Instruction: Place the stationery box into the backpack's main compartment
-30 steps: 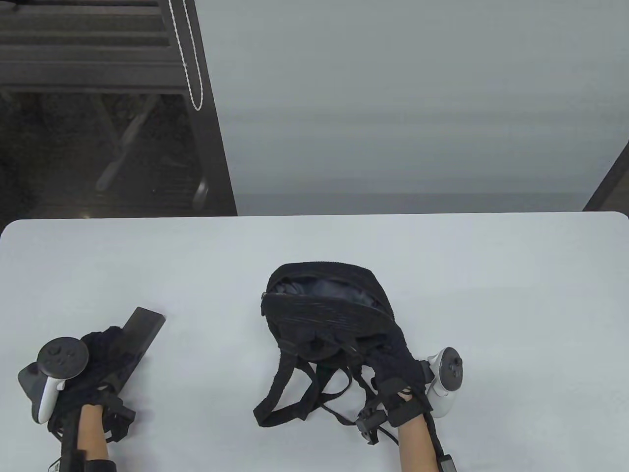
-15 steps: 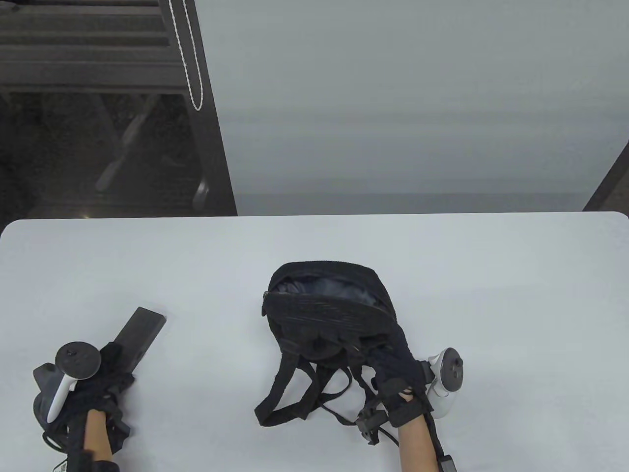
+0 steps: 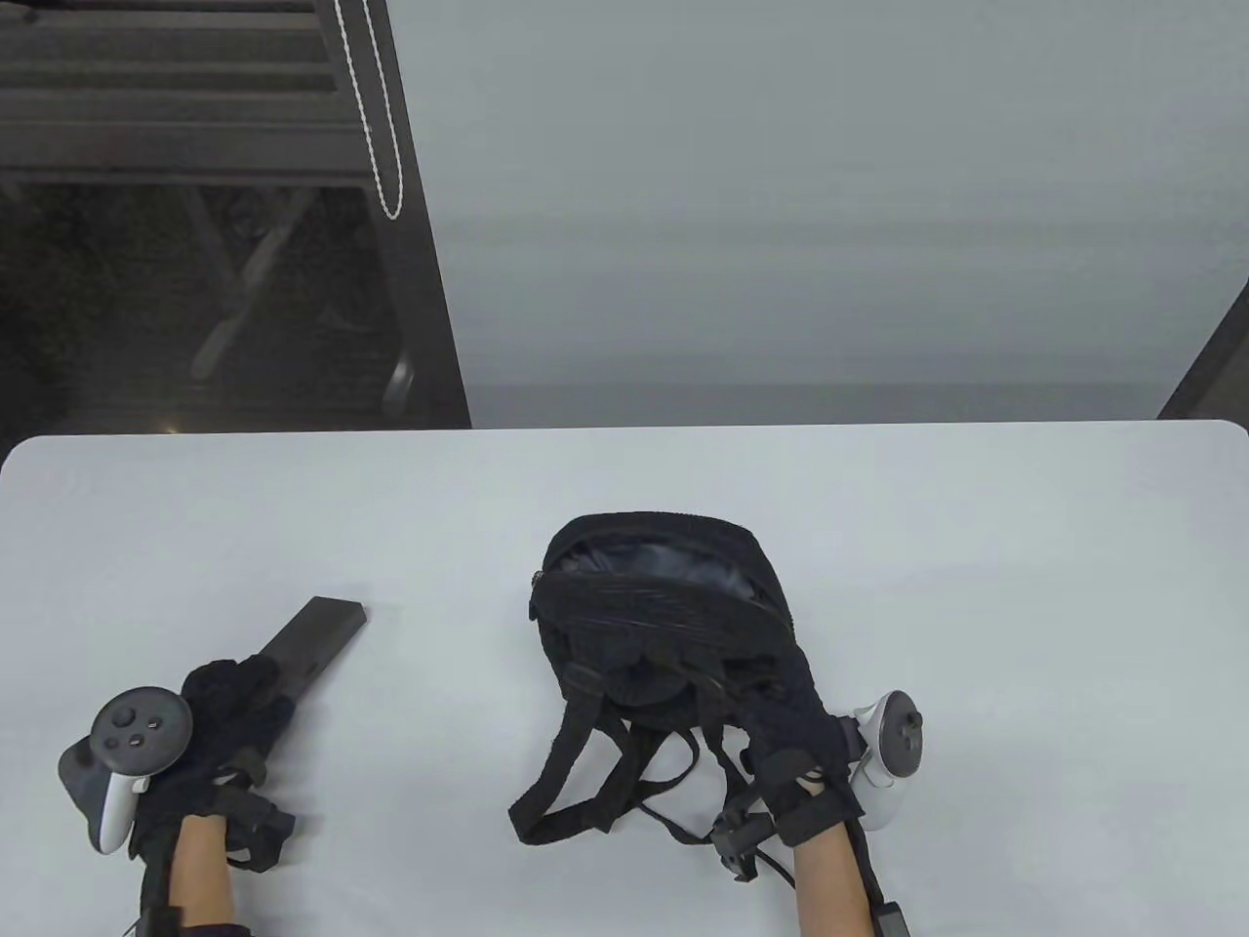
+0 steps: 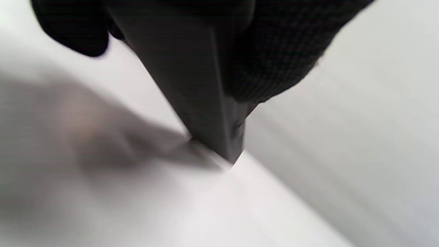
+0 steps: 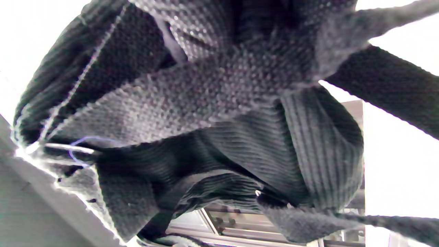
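gripping stationery box (image 3: 314,642) at its near end: your left hand (image 3: 210,727), fingers (image 4: 274,58) curled tight round dark slab, far end angled up-right over table (image 3: 976,547). your right hand (image 3: 790,727) holds backpack (image 3: 664,605) on its right side, fingers buried in fabric, exact curl not readable. main compartment gapes at top. box well left of backpack, not touching.

Even, soft light on the table (image 3: 976,547) from above, faint shadows only. My left wrist view is blurry, a smeared grey shadow (image 4: 103,137) spreading left. My right wrist view blows out white at both sides.
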A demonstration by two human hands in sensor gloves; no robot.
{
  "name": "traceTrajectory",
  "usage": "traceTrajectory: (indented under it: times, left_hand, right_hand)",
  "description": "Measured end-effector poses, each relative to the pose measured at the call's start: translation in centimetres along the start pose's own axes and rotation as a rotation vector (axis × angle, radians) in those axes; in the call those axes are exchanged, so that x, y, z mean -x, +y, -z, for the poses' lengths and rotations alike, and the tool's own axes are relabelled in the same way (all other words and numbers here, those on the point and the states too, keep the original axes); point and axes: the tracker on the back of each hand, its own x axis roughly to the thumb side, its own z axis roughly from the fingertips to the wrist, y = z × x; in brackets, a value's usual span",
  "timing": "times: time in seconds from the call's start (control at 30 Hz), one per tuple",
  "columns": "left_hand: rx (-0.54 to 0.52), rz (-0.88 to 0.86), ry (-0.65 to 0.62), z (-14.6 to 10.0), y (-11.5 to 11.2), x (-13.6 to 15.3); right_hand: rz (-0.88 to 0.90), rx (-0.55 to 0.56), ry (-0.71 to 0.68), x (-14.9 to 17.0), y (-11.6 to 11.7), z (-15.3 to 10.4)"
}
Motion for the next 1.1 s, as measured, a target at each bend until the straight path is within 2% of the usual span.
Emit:
traceTrajectory:
  times: [0.1, 0.2, 0.47, 0.63, 0.83, 0.9, 1.0, 1.1]
  left_hand:
    - [0.005, -0.110, -0.063, 0.1, -0.2, -1.2]
    - [-0.046, -0.196, -0.151, 0.0, -0.4, -2.8]
    - [-0.098, -0.614, -0.339, 0.6, -0.1, -8.2]
    - [-0.080, -0.804, -0.445, 0.7, -0.8, -11.3]
    - [-0.015, -1.101, -0.494, 0.9, -1.7, -13.5]
    - [-0.031, -1.124, -0.509, 0.8, -1.8, -13.9]
    - [0.040, -1.180, -0.551, 0.6, -1.9, -15.0]
    - [0.044, -1.167, -0.578, 0.2, -1.8, -16.3]
  right_hand:
    - [0.002, 0.007, 0.002, 0.0, -0.2, -0.1]
    - [0.000, 0.014, 0.004, 0.0, -0.3, -0.1]
    - [-0.005, 0.016, 0.006, -0.2, -0.3, -0.2]
    - [-0.010, 0.013, 0.010, -0.1, -0.3, -0.1]
    - [-0.016, 0.025, 0.007, -0.1, -0.6, -0.1]
    - [-0.025, 0.027, 0.008, 0.0, -0.7, -0.1]
    - [-0.046, 0.033, 0.017, 0.1, -0.7, -0.1]
    - [-0.069, 0.033, 0.021, 0.2, -0.8, -0.1]
